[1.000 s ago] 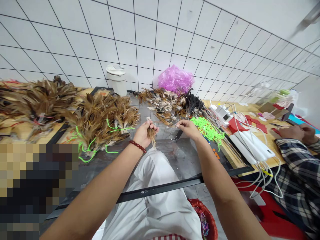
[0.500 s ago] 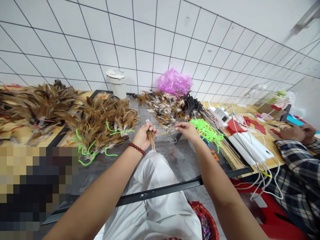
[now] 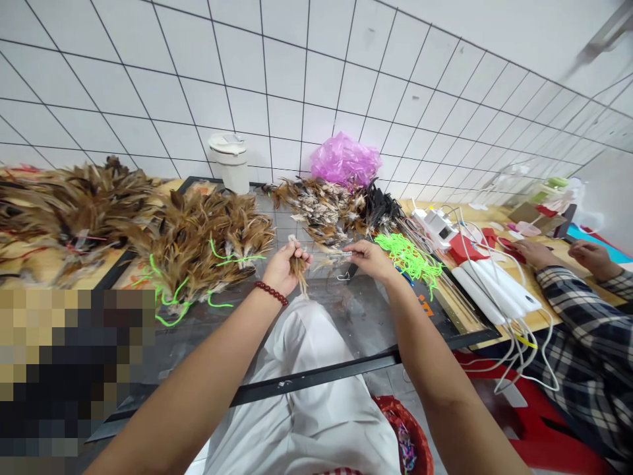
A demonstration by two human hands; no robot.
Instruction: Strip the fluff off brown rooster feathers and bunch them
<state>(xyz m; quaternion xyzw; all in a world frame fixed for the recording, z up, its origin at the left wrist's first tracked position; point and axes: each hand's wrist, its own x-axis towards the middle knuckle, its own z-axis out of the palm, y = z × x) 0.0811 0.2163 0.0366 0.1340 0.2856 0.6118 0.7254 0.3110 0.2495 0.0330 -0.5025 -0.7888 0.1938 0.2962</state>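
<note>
My left hand, with a dark red bead bracelet on its wrist, is closed around a small bunch of brown feathers whose ends hang below the fingers. To its right, my right hand pinches a thin, pale brown feather that points toward the left hand. Just beyond both hands lies a loose heap of mottled brown and white feathers, with black feathers at its right end. Bright green cords are piled beside my right wrist.
Brown feather bundles, some with green cords, cover the left side. A white lidded cup and a pink plastic bag stand by the tiled wall. White power strips with cables lie right, near a co-worker's hands.
A feather now shows between my right fingers, lifted slightly off the heap side. My left hand stays put. The co-worker's hands have moved apart, one shifting left.
</note>
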